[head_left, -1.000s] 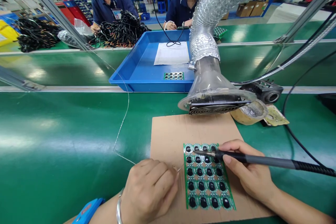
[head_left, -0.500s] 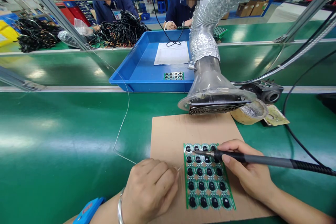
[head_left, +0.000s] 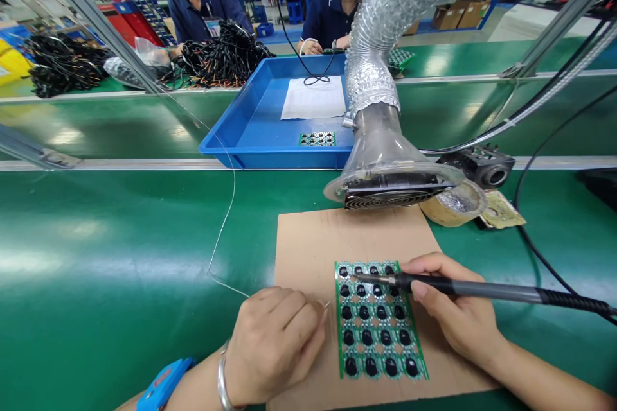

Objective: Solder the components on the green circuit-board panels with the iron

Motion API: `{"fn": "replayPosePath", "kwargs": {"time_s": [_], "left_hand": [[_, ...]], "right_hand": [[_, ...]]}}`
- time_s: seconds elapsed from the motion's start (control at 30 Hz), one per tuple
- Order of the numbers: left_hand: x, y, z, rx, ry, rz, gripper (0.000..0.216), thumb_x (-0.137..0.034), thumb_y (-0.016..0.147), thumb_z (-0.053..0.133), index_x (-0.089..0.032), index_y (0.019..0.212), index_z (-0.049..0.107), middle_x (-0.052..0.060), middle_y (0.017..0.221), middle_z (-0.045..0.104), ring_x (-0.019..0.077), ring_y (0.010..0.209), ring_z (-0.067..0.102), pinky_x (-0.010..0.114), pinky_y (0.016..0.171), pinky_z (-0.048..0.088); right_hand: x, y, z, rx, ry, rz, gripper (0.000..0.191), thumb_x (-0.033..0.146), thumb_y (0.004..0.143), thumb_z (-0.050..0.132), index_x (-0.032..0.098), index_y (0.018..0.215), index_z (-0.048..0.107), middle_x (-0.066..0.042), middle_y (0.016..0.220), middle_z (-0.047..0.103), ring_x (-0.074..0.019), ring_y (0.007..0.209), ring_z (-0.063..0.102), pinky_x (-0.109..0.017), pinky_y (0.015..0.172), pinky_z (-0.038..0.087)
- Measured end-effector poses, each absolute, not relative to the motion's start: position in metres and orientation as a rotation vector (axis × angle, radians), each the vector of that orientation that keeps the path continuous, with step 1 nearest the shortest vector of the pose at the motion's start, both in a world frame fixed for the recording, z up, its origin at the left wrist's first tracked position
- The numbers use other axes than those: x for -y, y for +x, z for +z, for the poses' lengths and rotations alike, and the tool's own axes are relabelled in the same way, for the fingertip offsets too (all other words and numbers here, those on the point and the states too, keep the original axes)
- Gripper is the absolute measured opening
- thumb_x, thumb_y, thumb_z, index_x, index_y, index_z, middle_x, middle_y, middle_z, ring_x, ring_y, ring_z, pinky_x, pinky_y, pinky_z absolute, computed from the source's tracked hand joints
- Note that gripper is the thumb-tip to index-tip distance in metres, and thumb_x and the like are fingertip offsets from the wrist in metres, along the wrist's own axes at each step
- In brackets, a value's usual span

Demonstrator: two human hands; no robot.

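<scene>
A green circuit board panel (head_left: 377,325) with rows of round units, each with a black part, lies on a sheet of cardboard (head_left: 308,237). My right hand (head_left: 457,308) is closed around a soldering iron (head_left: 472,288), whose tip is over the panel's upper left, between the top two rows. I cannot tell whether the tip touches. Left of the panel, my left hand (head_left: 279,343) pinches a thin solder wire (head_left: 222,226); its short free end points at the panel's left edge. The wire trails back from that hand across the green bench.
A fume extractor hood (head_left: 395,173) on a silver duct hangs beyond the panel. Behind it stands a blue tray (head_left: 255,115) with paper and a small board. A round pot (head_left: 453,205) and yellow sponge (head_left: 504,210) sit right. Two people work opposite, near black cable bundles (head_left: 216,58).
The view has shifted slightly. Both hands, the iron and the wire keep nearly the same places; the wire's free end is a little higher beside the panel.
</scene>
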State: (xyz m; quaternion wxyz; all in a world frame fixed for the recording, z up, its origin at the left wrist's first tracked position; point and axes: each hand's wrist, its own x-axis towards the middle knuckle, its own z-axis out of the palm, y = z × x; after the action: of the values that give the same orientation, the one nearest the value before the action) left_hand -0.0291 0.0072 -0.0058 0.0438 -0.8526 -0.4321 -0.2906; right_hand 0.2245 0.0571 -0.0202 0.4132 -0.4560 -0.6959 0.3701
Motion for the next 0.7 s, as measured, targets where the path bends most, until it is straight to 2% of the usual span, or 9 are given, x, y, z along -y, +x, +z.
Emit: {"fn": "replayPosePath", "kwargs": {"time_s": [0.1, 0.23, 0.4, 0.7], "left_hand": [[-0.009, -0.03, -0.001, 1.363, -2.575, -0.923, 0.01, -0.011, 0.074, 0.057, -0.016, 0.067, 0.052, -0.003, 0.052, 0.042, 0.0102, 0.049, 0.036, 0.027, 0.047, 0.026], [-0.012, -0.021, 0.01, 1.432, -2.576, -1.006, 0.013, -0.012, 0.075, 0.055, -0.017, 0.064, 0.051, -0.004, 0.051, 0.039, 0.0089, 0.047, 0.033, 0.025, 0.046, 0.025], [-0.018, 0.003, 0.015, 1.319, -2.674, -0.933, 0.012, -0.014, 0.075, 0.054, -0.018, 0.064, 0.05, -0.003, 0.055, 0.044, 0.0106, 0.051, 0.034, 0.026, 0.048, 0.028], [-0.019, 0.001, -0.001, 1.309, -2.608, -0.914, 0.012, -0.013, 0.073, 0.056, -0.017, 0.064, 0.049, -0.003, 0.055, 0.043, 0.0112, 0.052, 0.034, 0.028, 0.047, 0.028]], "right_hand": [[-0.058, 0.229, -0.016, 1.527, -1.16, 1.078, 0.008, 0.026, 0.081, 0.056, 0.023, 0.087, 0.06, 0.003, 0.056, 0.055, -0.008, 0.041, 0.044, -0.018, 0.036, 0.032], [-0.06, 0.239, -0.01, 1.34, -1.226, 1.233, 0.013, 0.03, 0.079, 0.06, 0.021, 0.088, 0.059, 0.004, 0.052, 0.052, -0.0062, 0.037, 0.038, -0.017, 0.033, 0.027], [-0.058, 0.248, -0.02, 1.332, -1.25, 1.227, 0.013, 0.031, 0.079, 0.06, 0.02, 0.085, 0.058, 0.004, 0.051, 0.05, -0.0062, 0.038, 0.037, -0.017, 0.034, 0.027], [-0.057, 0.246, -0.025, 1.603, -1.25, 1.057, 0.007, 0.028, 0.082, 0.055, 0.022, 0.086, 0.058, 0.005, 0.052, 0.051, -0.0071, 0.038, 0.039, -0.019, 0.035, 0.03]]}}
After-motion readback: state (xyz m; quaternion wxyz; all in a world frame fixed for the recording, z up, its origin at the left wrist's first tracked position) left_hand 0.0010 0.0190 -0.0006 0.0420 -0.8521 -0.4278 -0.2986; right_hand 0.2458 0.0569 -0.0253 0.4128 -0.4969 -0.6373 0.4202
